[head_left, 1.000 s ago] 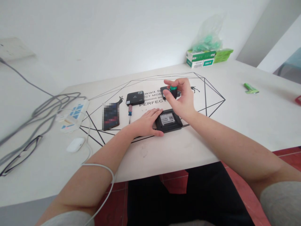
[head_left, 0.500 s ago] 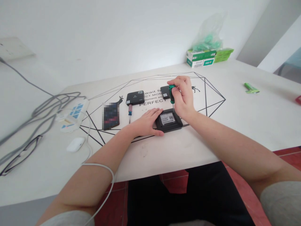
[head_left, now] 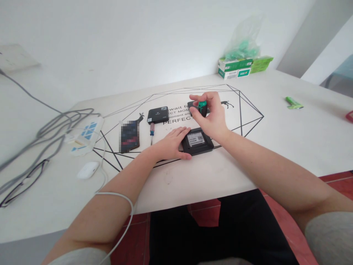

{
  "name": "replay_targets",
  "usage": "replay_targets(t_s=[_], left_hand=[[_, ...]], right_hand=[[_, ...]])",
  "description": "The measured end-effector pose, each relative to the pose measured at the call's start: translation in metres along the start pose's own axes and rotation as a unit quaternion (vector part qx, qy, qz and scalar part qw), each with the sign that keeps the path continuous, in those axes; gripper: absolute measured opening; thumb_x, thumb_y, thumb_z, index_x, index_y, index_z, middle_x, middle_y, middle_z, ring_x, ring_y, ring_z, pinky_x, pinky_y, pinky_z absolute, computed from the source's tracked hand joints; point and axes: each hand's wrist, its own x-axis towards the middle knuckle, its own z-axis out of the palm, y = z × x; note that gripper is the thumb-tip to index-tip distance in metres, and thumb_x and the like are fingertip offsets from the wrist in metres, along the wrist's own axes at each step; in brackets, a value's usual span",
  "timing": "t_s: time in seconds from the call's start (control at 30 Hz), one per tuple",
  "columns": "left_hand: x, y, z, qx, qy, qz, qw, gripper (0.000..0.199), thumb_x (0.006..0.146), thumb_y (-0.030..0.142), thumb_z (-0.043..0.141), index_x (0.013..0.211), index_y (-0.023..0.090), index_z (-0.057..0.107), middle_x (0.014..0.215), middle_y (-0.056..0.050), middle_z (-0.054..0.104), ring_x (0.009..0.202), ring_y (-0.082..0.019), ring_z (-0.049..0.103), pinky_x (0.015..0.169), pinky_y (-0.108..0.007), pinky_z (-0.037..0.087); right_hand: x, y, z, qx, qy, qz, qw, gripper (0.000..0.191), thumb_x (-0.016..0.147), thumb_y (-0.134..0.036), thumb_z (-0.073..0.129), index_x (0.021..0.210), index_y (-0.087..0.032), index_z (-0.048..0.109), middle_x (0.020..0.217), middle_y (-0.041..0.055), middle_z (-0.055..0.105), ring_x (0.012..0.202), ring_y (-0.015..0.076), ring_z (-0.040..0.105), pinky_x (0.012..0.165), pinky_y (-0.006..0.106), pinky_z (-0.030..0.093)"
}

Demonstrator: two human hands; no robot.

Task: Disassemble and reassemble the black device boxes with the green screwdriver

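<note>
A flat black plastic device [head_left: 198, 146] with a white label lies underside up on the table. My left hand [head_left: 176, 143] braces its left side, with the fingertips at the far corner and the thumb at the near one. In my right hand [head_left: 213, 114] is a green and black screwdriver [head_left: 202, 108], held upright by the handle above the device's far right corner. Where its tip rests is hidden behind the hand. A second black box [head_left: 158, 115] lies farther back, with another screwdriver [head_left: 152, 129] in front of it. A third black box [head_left: 191, 104] is partly covered by my right hand.
To the left are a pixelated phone-like object [head_left: 129, 137], a white earbud case [head_left: 88, 170], glasses [head_left: 24, 183], a power strip [head_left: 88, 132] and looped cables. Green-white boxes [head_left: 235, 65] stand against the wall. A green wrapper [head_left: 293, 103] lies at right. A white cable crosses my left forearm.
My right hand has changed its hold on the screwdriver, with the fingers looser around the handle and the wrist turned. The left hand and the device keep their places.
</note>
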Motion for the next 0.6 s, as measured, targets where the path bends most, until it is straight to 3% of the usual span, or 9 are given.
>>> replay_targets(t_s=[0.17, 0.27, 0.43, 0.6], left_hand=[[0.0, -0.002, 0.002, -0.004, 0.005, 0.005, 1.0, 0.124, 0.078, 0.084, 0.072, 0.171, 0.019, 0.021, 0.177, -0.022, 0.022, 0.163, -0.044, 0.021, 0.132, -0.059, 0.022], [0.0, -0.001, 0.002, -0.006, 0.006, 0.004, 1.0, 0.124, 0.078, 0.084, 0.072, 0.171, 0.019, 0.021, 0.176, -0.022, 0.023, 0.163, -0.043, 0.021, 0.132, -0.058, 0.022], [0.0, 0.001, 0.001, -0.005, -0.001, -0.007, 1.0, 0.126, 0.078, 0.084, 0.072, 0.171, 0.016, 0.021, 0.177, -0.023, 0.022, 0.164, -0.043, 0.02, 0.132, -0.057, 0.021], [0.0, 0.0, 0.001, -0.01, 0.005, 0.002, 1.0, 0.124, 0.078, 0.084, 0.073, 0.17, 0.018, 0.023, 0.176, -0.023, 0.023, 0.163, -0.044, 0.021, 0.131, -0.06, 0.022]], right_hand=[[-0.004, 0.009, 0.004, 0.052, -0.018, 0.006, 0.998, 0.029, 0.102, -0.033, 0.055, 0.128, -0.033, 0.042, 0.138, 0.0063, 0.069, 0.103, 0.0191, 0.074, 0.094, 0.045, 0.06], [-0.003, 0.014, 0.003, 0.054, -0.013, -0.013, 0.998, 0.027, 0.103, -0.033, 0.052, 0.129, -0.032, 0.042, 0.141, 0.0069, 0.063, 0.104, 0.0185, 0.07, 0.098, 0.047, 0.058], [0.003, 0.012, -0.003, -0.019, 0.009, -0.077, 0.997, 0.022, 0.101, -0.029, 0.051, 0.122, -0.028, 0.056, 0.121, 0.0067, 0.061, 0.116, 0.0238, 0.062, 0.104, 0.05, 0.054], [0.004, 0.005, -0.007, -0.062, 0.0, -0.076, 0.995, 0.026, 0.104, -0.029, 0.046, 0.124, -0.027, 0.062, 0.115, 0.007, 0.064, 0.108, 0.0238, 0.063, 0.096, 0.047, 0.057]])
